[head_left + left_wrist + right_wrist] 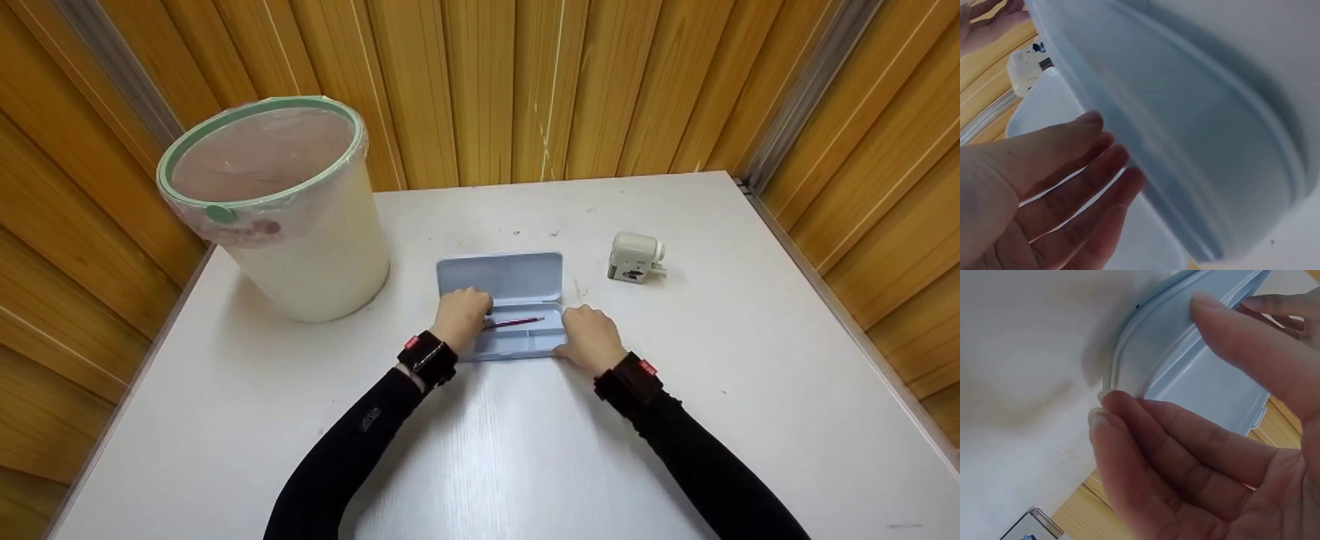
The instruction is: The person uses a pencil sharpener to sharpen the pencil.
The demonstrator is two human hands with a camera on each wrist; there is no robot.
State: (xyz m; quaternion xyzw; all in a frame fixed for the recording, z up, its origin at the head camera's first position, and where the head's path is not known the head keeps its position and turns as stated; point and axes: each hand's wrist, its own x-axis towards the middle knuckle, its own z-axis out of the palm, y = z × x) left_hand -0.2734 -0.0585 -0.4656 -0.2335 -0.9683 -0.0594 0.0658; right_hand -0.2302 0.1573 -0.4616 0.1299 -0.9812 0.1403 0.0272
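An open light-blue pencil case (502, 343) lies on the table, its lid (510, 276) folded back on the far side. Inside the divided tray is a thin dark-red pencil (517, 322); its left end runs up to my left hand (463, 321). That hand bends over the case's left end, and in the left wrist view the thumb and fingertips (1092, 118) meet its rim. My right hand (592, 337) grips the opposite end, thumb toward the near corner and fingers (1123, 405) curled at the far one.
A white pencil sharpener (634, 257) with a crank stands right of the case. To the left is a large cream bin (315, 255) with a green rim and a plastic liner. Wood-patterned panels (480, 90) surround the white table (480, 457).
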